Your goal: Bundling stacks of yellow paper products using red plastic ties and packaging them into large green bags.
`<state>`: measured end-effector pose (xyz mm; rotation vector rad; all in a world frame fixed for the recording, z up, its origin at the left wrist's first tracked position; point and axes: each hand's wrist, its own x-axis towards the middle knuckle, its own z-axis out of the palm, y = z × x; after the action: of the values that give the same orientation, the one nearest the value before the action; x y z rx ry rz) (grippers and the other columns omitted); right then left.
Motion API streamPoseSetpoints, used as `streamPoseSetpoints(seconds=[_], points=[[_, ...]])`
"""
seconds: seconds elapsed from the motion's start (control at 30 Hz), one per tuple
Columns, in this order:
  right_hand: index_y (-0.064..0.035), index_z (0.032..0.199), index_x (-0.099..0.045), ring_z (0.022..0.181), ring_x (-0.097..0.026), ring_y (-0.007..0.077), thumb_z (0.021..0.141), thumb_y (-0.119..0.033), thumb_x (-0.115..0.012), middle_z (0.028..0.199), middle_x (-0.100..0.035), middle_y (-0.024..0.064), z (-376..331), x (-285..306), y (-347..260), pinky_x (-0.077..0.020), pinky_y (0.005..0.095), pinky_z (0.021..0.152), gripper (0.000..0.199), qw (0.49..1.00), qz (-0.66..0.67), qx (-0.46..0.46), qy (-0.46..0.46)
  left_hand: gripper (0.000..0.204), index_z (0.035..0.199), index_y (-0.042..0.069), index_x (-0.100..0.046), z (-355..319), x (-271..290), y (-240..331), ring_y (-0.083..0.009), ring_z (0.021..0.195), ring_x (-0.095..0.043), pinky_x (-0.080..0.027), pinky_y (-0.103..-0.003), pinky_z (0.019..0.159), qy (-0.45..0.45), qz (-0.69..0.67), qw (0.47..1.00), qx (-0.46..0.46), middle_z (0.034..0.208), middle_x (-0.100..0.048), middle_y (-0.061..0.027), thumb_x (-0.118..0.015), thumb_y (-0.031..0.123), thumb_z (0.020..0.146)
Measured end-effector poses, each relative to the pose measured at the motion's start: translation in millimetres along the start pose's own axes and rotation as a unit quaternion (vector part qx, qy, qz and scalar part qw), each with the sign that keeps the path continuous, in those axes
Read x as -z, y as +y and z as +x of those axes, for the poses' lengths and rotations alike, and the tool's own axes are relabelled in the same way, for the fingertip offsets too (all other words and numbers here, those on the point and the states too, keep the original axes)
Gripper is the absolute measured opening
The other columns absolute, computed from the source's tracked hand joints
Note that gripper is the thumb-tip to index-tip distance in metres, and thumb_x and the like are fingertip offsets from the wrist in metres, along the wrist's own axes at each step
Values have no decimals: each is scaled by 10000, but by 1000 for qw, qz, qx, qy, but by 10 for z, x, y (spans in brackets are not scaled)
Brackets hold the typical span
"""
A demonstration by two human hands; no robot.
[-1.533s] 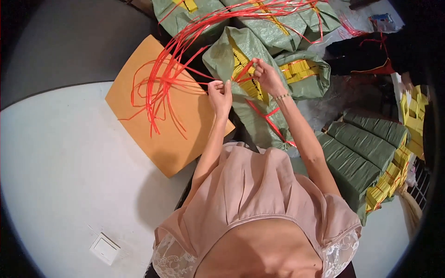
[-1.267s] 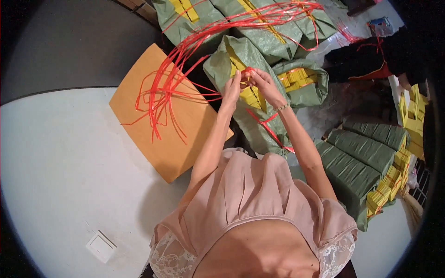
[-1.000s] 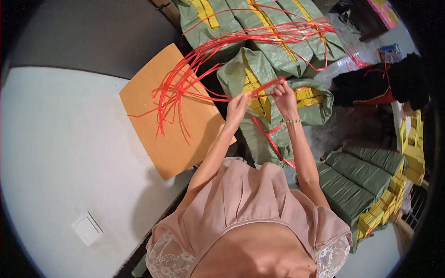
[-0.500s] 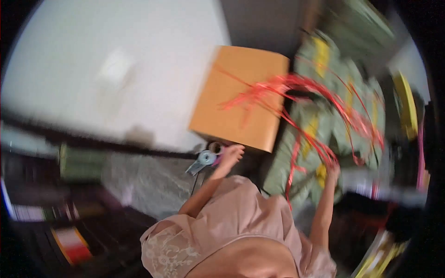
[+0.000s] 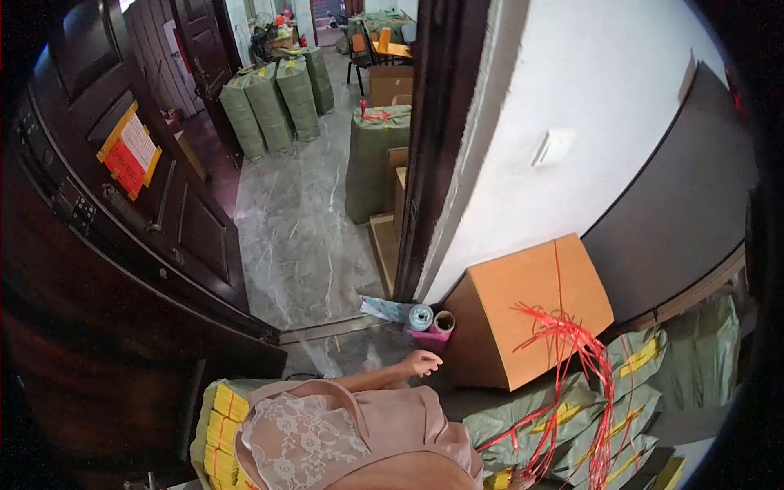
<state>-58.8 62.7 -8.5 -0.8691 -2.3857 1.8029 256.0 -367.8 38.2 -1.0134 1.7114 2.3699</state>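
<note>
My left hand (image 5: pixel 422 363) is in front of the cardboard box (image 5: pixel 555 306), its fingers curled together and nothing visible in them. Just beyond it, a pink holder (image 5: pixel 425 339) carries two rolls, beside a flat light-blue piece (image 5: pixel 382 308). Only part of my right hand (image 5: pixel 520 480) shows at the bottom edge, closed where strands of red plastic twine (image 5: pixel 600 371) run together. The loose, frayed twine drapes over the box's right part and across green woven sacks (image 5: pixel 563 411) with yellow strips.
A dark wooden door (image 5: pixel 106 180) with a red-and-white notice stands open at the left. Through the doorway, green wrapped bundles (image 5: pixel 260 110) stand on the grey marble floor (image 5: pixel 290 220). A yellow stack in a green sack (image 5: pixel 220 437) is beside my left side. A dark panel (image 5: pixel 678 180) leans right.
My view has swung left and up, bringing the doorway and the room beyond into sight. My right hand has dropped to the lower edge of the picture. My left hand remains near the box.
</note>
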Motion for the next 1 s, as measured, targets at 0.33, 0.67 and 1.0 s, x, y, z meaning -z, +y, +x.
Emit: streamPoseSetpoints(seconds=[0.33, 0.67, 1.0], points=[[36, 951, -492, 777, -554, 313, 774, -347, -508, 919, -537, 207, -1035, 519, -414, -466, 399, 617, 422, 811, -498, 62, 299, 179, 942, 62, -610, -167, 647, 106, -66, 537, -491, -387, -212, 437, -9, -114, 988, -102, 700, -560, 12, -527, 183, 840], [-14, 918, -535, 879, -462, 332, 650, 31, -510, 893, -490, 154, -1915, -1280, -194, -371, 419, 795, 273, 911, -116, 396, 21, 239, 1044, 96, -609, -420, 1668, 136, -50, 630, -527, -423, -200, 512, 50, -167, 984, -36, 838, -613, 11, -545, 214, 846], [-76, 799, -602, 853, -493, 304, 710, -5, -559, 858, -523, 132, -4130, -2745, -557, -431, 379, 747, 122, 666, -300, 594, -338, 238, 1047, 69, -600, -638, 2541, 366, -56, 649, -532, -414, -192, 523, 95, -228, 968, -48, 854, -618, -18, -543, 181, 845]])
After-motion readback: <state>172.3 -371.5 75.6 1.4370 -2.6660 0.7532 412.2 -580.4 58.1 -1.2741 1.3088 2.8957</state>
